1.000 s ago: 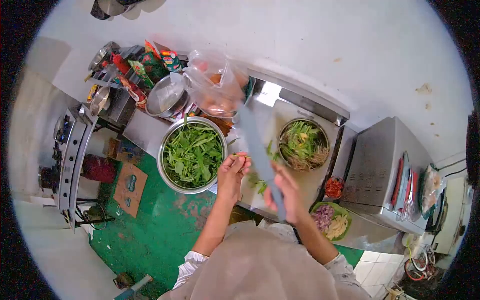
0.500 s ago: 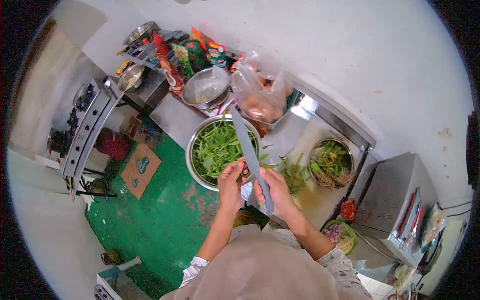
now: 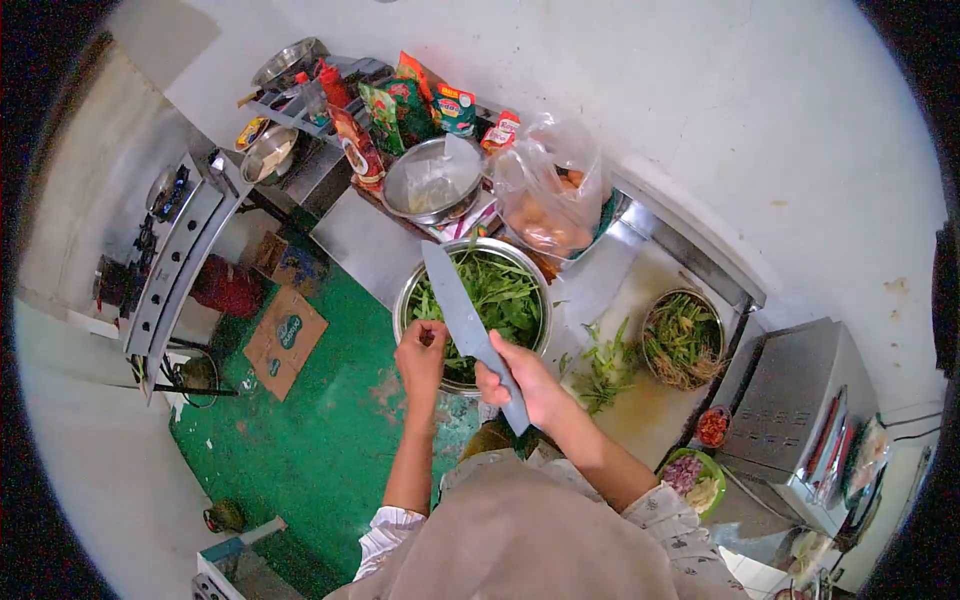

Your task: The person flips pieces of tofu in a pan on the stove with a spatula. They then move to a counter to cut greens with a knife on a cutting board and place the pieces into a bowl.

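My right hand [image 3: 527,383] is wrapped round the handle of a large grey kitchen knife [image 3: 456,295], its blade pointing up and left over a steel bowl [image 3: 400,318]. Cut green leaves and stems [image 3: 505,300] fill that bowl. At the bowl's left edge is my left hand [image 3: 422,348], with fingers curled together in a pinch; anything between them is too small or hidden to make out. Loose leafy stems [image 3: 603,372] lie on the board to the right of my right hand. Beyond them stands a second bowl [image 3: 722,335] of greens with roots.
A steel basin [image 3: 435,210] and a plastic bag of eggs [image 3: 550,225] stand behind the leaf bowl. To the right are a cup of red chillies [image 3: 713,428], a green plate [image 3: 712,490] with chopped onions, and a grey metal cabinet [image 3: 790,390]. A stove [image 3: 180,260] is at left.
My left hand has drawn away to the left from the knife blade. The knife has moved slightly left and its blade face shows broader. The whole view has shifted a little.
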`<action>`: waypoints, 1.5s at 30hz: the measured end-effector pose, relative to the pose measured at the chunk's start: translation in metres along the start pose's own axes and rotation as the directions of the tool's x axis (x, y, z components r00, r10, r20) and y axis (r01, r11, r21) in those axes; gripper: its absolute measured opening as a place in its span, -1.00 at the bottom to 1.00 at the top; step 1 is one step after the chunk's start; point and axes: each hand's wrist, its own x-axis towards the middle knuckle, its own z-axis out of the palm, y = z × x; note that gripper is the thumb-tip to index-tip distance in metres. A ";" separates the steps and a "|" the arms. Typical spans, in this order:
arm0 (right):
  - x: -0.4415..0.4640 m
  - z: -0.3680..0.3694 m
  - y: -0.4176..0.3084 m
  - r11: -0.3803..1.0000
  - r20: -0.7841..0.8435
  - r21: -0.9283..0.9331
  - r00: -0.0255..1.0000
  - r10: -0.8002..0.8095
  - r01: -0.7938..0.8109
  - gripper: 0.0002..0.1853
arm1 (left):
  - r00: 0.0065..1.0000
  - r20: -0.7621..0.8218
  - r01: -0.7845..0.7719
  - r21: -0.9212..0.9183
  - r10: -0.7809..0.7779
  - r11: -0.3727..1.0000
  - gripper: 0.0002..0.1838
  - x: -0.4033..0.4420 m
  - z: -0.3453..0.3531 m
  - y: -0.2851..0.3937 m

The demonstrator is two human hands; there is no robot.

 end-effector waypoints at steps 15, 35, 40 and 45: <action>-0.113 -0.108 -0.138 0.073 -0.304 -0.858 0.387 -0.871 -0.509 -0.43 | 0.753 0.655 -0.520 0.539 0.058 0.662 -0.09 0.059 0.080 -0.034; -0.088 -0.214 -0.276 -0.570 -0.038 -0.603 0.733 -0.679 -0.559 -0.09 | 0.722 0.572 -0.679 0.477 0.390 0.558 -0.27 0.059 0.086 -0.064; -0.091 -0.232 -0.283 -0.499 -0.141 -0.665 0.750 -0.647 -0.556 -0.22 | 0.718 0.587 -0.680 0.480 0.374 0.554 -0.25 0.061 0.086 -0.063; -0.084 -0.254 -0.268 -0.458 -0.185 -0.641 0.704 -0.686 -0.615 -0.28 | 0.742 0.589 -0.646 0.499 0.320 0.578 -0.29 0.058 0.086 -0.056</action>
